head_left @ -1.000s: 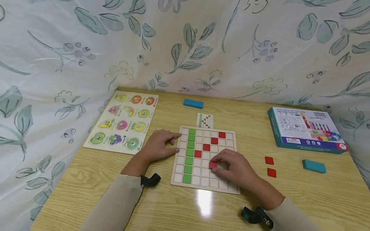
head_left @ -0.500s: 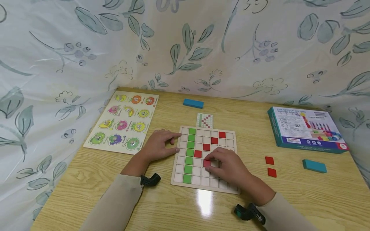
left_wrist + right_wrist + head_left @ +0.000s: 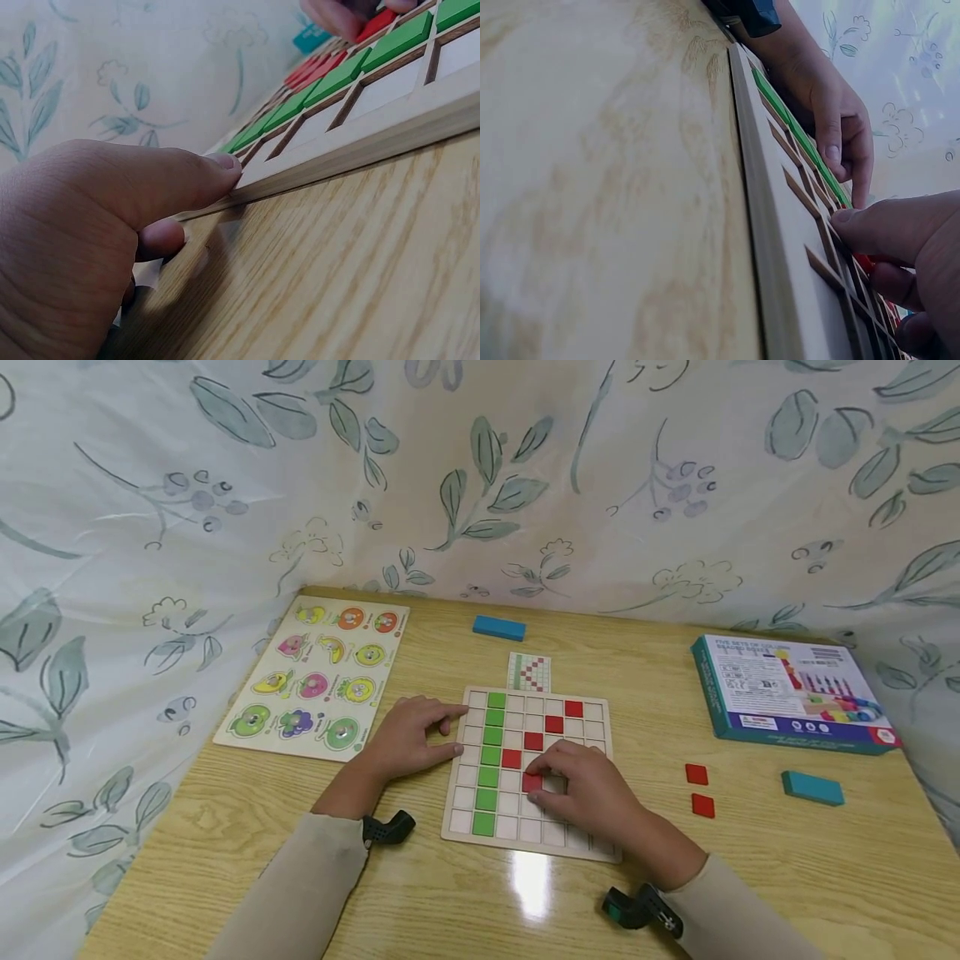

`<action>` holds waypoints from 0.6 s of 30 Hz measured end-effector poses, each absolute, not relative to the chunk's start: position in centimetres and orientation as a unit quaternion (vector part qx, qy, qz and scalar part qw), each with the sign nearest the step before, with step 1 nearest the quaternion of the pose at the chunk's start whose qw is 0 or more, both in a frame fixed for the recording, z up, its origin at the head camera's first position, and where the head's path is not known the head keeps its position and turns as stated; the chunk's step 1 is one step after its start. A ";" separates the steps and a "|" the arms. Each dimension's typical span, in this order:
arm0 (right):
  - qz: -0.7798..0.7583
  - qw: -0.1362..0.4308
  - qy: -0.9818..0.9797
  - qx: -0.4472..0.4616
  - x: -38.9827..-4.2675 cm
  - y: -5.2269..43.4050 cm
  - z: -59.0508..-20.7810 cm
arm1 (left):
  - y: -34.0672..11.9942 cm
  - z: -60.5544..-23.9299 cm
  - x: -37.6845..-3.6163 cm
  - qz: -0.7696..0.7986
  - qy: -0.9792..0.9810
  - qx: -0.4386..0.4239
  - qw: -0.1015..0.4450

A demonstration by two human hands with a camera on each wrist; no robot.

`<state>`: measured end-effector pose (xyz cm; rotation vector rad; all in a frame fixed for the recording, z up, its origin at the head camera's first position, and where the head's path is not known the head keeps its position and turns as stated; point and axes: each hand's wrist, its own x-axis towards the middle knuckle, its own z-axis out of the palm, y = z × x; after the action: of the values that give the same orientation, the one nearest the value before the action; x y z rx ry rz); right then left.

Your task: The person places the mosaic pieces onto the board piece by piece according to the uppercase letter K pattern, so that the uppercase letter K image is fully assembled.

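A wooden grid board point(image 3: 529, 832) lies on the table, with a column of green square tiles point(image 3: 487, 777) near its left side. Red square tiles point(image 3: 533, 741) climb diagonally toward its upper right. My right hand point(image 3: 592, 785) pinches another red tile point(image 3: 532, 783) between thumb and fingers, over a cell just below and right of the lowest one. At the board's left edge, my left hand point(image 3: 408, 735) touches the rim with extended thumb and index finger; the left wrist view shows the thumb point(image 3: 214, 172) against the wooden side.
A small pattern card point(image 3: 528, 672) lies behind the board. Two loose red tiles point(image 3: 702, 806) and a teal block point(image 3: 813, 787) are to the right, below a boxed set point(image 3: 795, 693). A blue block point(image 3: 498, 627) sits at the back; a fruit puzzle board point(image 3: 315, 664) lies left.
My right hand has moved left across the board with the red tile, bringing it over a cell one column further left. The left hand stays at the board's edge.
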<state>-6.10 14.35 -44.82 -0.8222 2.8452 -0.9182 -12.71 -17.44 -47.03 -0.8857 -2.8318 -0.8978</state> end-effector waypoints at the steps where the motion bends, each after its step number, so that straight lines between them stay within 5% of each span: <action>1: -0.296 0.021 0.918 -0.265 -6.1 14.3 -44.8 | -17.5 -47.0 -12.7 -0.289 -0.914 -0.284 0.019; 18: -0.289 0.010 0.921 -0.263 -6.0 14.3 -45.4 | -17.5 -46.9 -12.7 -0.283 -0.916 -0.283 0.013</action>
<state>-6.00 14.33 -45.39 -0.8196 2.8733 -0.9004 -12.67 -17.52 -46.92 -0.8821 -2.8551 -0.8819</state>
